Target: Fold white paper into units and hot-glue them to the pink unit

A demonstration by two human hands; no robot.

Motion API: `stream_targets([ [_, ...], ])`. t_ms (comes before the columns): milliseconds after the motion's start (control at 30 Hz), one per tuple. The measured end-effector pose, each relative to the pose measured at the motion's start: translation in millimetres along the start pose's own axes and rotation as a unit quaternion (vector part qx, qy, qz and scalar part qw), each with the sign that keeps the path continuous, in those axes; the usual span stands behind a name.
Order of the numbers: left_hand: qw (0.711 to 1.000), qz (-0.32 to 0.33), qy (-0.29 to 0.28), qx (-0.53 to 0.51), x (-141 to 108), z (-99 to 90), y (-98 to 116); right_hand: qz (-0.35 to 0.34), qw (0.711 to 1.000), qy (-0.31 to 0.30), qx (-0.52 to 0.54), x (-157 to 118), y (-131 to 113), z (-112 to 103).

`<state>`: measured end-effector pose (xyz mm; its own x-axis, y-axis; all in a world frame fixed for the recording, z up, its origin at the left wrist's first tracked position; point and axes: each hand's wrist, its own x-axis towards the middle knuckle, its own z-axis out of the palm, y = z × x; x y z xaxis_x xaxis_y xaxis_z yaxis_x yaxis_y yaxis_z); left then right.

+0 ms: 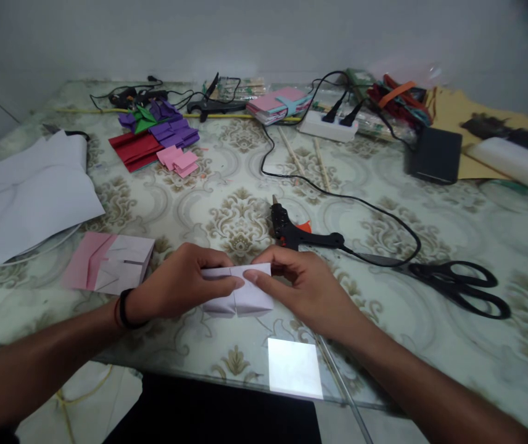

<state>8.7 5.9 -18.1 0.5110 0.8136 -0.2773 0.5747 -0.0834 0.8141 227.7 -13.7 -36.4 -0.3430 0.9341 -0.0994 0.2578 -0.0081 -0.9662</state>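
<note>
A small white folded paper [255, 297] with a crease down its middle is held near the table's front edge. My left hand [185, 280] grips its left part, thumb on the near face and fingers behind. On the right part, my right hand [292, 280] pinches in the same way, so the two thumbtips nearly meet. Both hands' fingers are mostly hidden behind the paper. Left of my left hand lies a pink and white folded paper [123, 265]. Just beyond my right hand rests a black glue gun [292, 229] with an orange trigger.
Black-handled scissors [458, 283] lie at the right, near the glue gun's cord. White sheets [37, 191] cover the left side. Folded coloured papers [153, 139], a power strip [329, 126], a dark box-like object [435, 154] and two thin sticks [322, 163] lie farther back.
</note>
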Motion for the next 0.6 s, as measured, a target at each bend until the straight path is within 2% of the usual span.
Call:
stream_targets([
  [167, 1.000, 0.013, 0.000, 0.021, -0.2, 0.3, -0.6, -0.029, 0.999, -0.003, -0.028, 0.0, -1.6, 2.1],
  [300, 0.999, 0.035, -0.023, 0.018, -1.9, 0.7, 1.6, -0.059, 0.998, 0.001, -0.027, -1.0, -4.0, 0.5],
  [600, 0.995, 0.098, 0.006, 0.023, -5.7, -1.6, 3.9, -0.045, 0.998, 0.029, -0.028, -1.4, -5.5, -1.9],
])
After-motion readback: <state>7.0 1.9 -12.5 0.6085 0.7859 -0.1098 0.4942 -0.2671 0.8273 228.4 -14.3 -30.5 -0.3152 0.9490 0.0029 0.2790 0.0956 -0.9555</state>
